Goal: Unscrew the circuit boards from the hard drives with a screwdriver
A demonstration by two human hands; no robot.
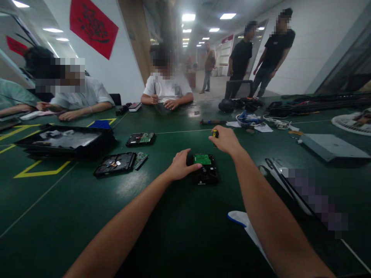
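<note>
A black hard drive with a green circuit board on its upper face lies on the green table in front of me. My left hand grips its left edge, thumb across the top and fingers along the far side. Above the drive's far right corner, my right hand is closed round a small screwdriver with a yellow and black handle. Its tip is too dim to tell whether it touches the drive. Left of these sit a second hard drive, an opened drive casing and a loose circuit board.
A black tray stands at the left. On the right are a grey metal box, a phone-like slab and a white glove. An electric screwdriver-like tool and a bowl lie beyond. Other people sit across the table.
</note>
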